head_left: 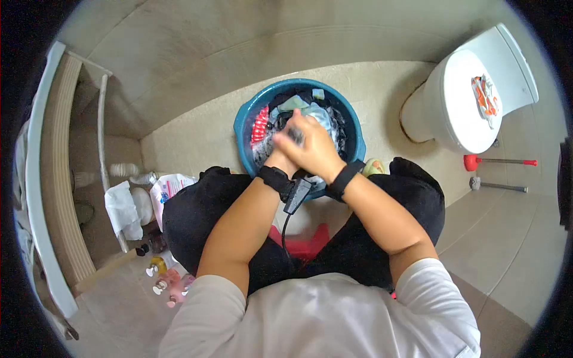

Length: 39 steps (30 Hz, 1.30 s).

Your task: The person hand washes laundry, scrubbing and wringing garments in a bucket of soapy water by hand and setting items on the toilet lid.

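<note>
My left hand (285, 156) and my right hand (319, 146) are pressed together above a blue basin (240, 132). My right hand lies over the left, its fingers bent around it and slightly smeared by motion. A small dark patch shows between the hands, but I cannot make out what it is. Inside the basin are wet, sudsy clothes: a red-and-white checked cloth (260, 125), a light blue garment (319, 114) and dark fabric. At the basin's far side rests a small pale blue block (318, 93). Black bands circle both wrists; a cable hangs from the left one.
A white toilet (459, 101) stands at the right, with an orange-and-white packet (486, 95) on its lid. Near it lie a red plunger (473, 162) and a brush (476, 182). Pump bottles (173, 283) and a white-pink bag (169, 190) are at my left.
</note>
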{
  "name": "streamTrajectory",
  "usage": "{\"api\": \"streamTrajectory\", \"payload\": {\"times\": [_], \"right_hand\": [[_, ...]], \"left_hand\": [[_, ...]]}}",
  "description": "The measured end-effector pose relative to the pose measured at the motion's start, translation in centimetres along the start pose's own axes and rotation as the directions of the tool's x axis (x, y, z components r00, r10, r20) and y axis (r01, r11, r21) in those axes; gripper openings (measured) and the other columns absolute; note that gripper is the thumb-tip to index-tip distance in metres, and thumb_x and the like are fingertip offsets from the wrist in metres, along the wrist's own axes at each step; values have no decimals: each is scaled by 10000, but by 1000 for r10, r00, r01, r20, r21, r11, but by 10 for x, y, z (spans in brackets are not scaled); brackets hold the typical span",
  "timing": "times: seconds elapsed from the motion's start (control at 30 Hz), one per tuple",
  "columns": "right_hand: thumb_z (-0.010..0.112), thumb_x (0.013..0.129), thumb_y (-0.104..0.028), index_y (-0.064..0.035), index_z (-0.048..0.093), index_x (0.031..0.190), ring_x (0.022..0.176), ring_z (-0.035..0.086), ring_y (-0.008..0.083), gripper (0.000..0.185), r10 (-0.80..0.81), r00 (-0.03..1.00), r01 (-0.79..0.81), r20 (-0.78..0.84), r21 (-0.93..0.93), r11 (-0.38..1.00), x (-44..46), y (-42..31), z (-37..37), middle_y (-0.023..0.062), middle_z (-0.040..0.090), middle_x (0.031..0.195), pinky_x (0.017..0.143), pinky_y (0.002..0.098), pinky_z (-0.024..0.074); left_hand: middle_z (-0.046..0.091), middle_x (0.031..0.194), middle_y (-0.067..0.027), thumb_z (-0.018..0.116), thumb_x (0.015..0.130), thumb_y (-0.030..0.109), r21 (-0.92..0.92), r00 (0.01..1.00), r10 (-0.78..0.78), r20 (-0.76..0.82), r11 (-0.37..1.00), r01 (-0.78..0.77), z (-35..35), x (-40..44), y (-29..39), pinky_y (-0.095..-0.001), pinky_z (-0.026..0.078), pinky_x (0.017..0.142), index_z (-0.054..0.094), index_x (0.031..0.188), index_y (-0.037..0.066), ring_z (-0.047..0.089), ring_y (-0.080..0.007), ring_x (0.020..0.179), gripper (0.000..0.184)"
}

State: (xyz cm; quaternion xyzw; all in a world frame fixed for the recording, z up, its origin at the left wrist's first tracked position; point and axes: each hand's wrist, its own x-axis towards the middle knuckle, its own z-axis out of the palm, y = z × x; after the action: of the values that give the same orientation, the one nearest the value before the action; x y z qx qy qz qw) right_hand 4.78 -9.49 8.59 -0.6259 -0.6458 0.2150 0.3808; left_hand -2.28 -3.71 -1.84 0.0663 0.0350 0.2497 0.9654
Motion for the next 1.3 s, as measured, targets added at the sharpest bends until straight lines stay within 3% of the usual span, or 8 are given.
{"api": "streamTrajectory", "payload": {"times": [0.2, 0.37, 0.5, 0.67, 0.8, 1.0, 1.2, 1.3], "right_hand": [[476, 891, -293, 8, 601, 831, 708, 592, 387, 331, 244, 958, -235, -151, 74, 969, 16, 101, 21, 245, 598, 745, 660, 422, 465], [458, 873, -300, -3, 607, 882, 797, 591, 424, 333, 467, 884, -462, -15, 113, 880, 12, 114, 5, 260, 613, 814, 722, 455, 465], [566, 791, -188, -28, 583, 969, 891, 577, 395, 240, 163, 987, -160, 2, 216, 963, 3, 87, 2, 240, 611, 910, 777, 429, 457], [601, 784, -214, -23, 574, 885, 846, 577, 387, 218, 36, 999, -37, -38, -23, 999, -8, 21, 10, 229, 591, 866, 756, 413, 462], [527, 863, -250, 6, 597, 831, 742, 575, 430, 267, 102, 977, -99, -188, 25, 995, 4, 49, 10, 252, 592, 746, 657, 418, 476], [441, 907, -263, 35, 581, 938, 904, 565, 432, 331, 321, 910, -320, -262, 46, 946, 5, 110, 5, 273, 596, 932, 792, 452, 454], [389, 951, -238, 18, 542, 847, 683, 555, 174, 316, 698, 715, -534, -30, 620, 574, 0, 96, -35, 74, 580, 759, 650, 341, 467], [414, 958, -235, -25, 534, 925, 719, 589, 197, 244, 656, 704, -425, 270, 901, 85, -1, 71, -39, 85, 600, 847, 650, 339, 503]], "left_hand": [[623, 1050, -110, 465, 914, 329, 415, 778, 182, -602, 903, 110, 19, 10, -23, -404, 495, 817, 573, 1057, 60, 612, -229, 939, 324], [635, 1022, -97, 500, 898, 206, 387, 833, -55, -551, 867, 313, 26, 0, -3, -368, 513, 790, 580, 1050, 42, 628, -230, 890, 237], [601, 1052, -80, 449, 910, 116, 343, 860, 81, -503, 933, 112, 18, -2, 16, -385, 490, 844, 568, 1080, 74, 598, -225, 962, 212], [608, 782, -70, 463, 902, 461, 44, 974, -159, -165, 985, 168, 12, -6, 14, -359, 507, 686, 575, 819, 104, 601, -212, 719, 383], [639, 888, -102, 496, 884, 246, 334, 821, 196, -537, 943, -7, 33, 5, -8, -364, 504, 746, 597, 918, 76, 621, -214, 814, 200], [648, 873, -68, 555, 872, 197, 552, 868, 78, -491, 799, 241, 47, -2, 12, -312, 501, 747, 619, 926, 29, 627, -179, 799, 188], [512, 1181, -204, 801, 612, 270, 856, 917, 366, -156, -414, 311, 27, -9, 37, -370, 394, 935, 518, 1166, 39, 499, -308, 1090, 663], [601, 1069, -176, 821, 578, 279, 978, 979, 8, -202, 49, 201, 54, -13, 7, -338, 416, 890, 542, 1142, 26, 560, -268, 1006, 678]]}}
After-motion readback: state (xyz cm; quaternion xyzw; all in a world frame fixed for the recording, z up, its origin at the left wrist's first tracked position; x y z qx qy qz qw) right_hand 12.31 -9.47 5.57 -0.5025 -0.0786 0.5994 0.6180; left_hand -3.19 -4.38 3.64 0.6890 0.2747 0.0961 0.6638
